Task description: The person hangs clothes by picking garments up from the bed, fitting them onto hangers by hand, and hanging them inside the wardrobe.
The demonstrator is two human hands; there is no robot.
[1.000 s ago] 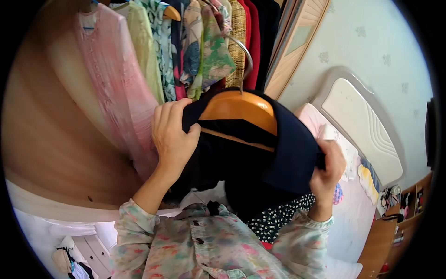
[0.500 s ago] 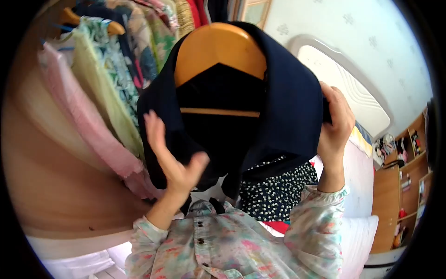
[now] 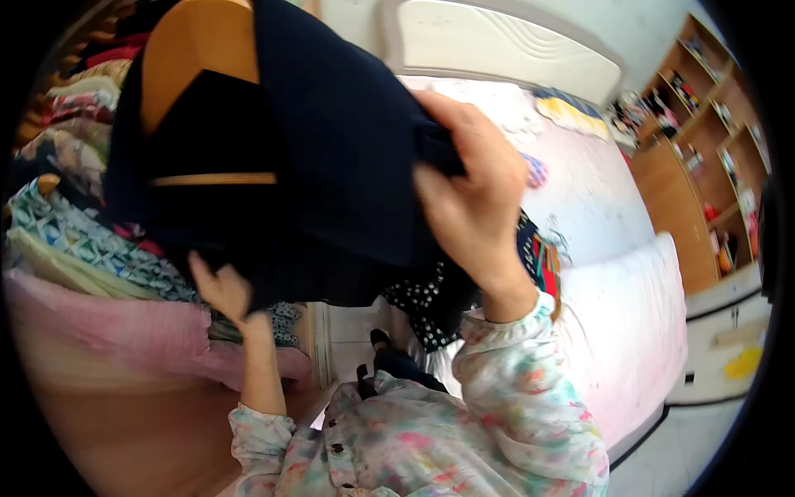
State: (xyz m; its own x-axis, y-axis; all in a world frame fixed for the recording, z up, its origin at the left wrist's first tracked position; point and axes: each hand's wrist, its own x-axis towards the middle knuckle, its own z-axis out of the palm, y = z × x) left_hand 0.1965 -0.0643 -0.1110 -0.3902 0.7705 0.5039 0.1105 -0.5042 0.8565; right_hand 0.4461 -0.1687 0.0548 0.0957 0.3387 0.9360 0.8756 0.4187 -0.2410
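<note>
A dark navy collared garment (image 3: pixel 348 174) hangs on a broad wooden hanger (image 3: pixel 195 54) in front of me, its lower crossbar showing inside the opening. My right hand (image 3: pixel 480 182) is closed on the garment's shoulder at its right side. Below the garment's left part is my left hand (image 3: pixel 222 290), slightly blurred, its visible fingers apart close to the dark cloth. Whether it touches the cloth is hard to tell. Black fabric with white dots (image 3: pixel 422 311) shows below the garment.
Hanging clothes fill the left side, among them a patterned blue-green one (image 3: pixel 99 244) and a pink one (image 3: pixel 141 327). To the right stands a bed (image 3: pixel 588 207) with a pale headboard (image 3: pixel 497 41). Wooden shelves (image 3: pixel 675 199) with small items are beyond it.
The view has turned right, showing more of the bed. The navy garment and hanger now sit further left and closer. My left hand has moved lower, near the garment's bottom edge; my right hand keeps its grip.
</note>
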